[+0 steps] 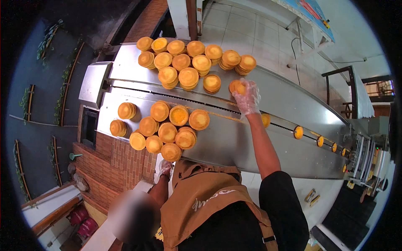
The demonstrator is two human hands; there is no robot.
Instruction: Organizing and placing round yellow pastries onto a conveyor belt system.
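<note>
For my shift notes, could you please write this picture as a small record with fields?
Right hand: clear glove, touching a round cake; firmness of grip unclear
Left hand: gloved, low beside the brown apron; grip unclear
Surface: steel table
Chain: runs lengthwise along the table
Cake stacks: on both sides of the chain
Single cakes: spaced along the chain, toward a machine

FLOOR: pale tiled floor (240, 27), upper centre | MASONRY: red-brown brickwork (130, 159), lower left | LEFT: dark blue-grey surface (35, 138); wooden strips (57, 161) with green plants (64, 88) | FURNITURE: blue-topped, white-legged table (307, 10), upper right; dark-framed stand (353, 90), right | OPENING: small multicoloured window (384, 87), far right | LIGHT: brightest over floor
</note>
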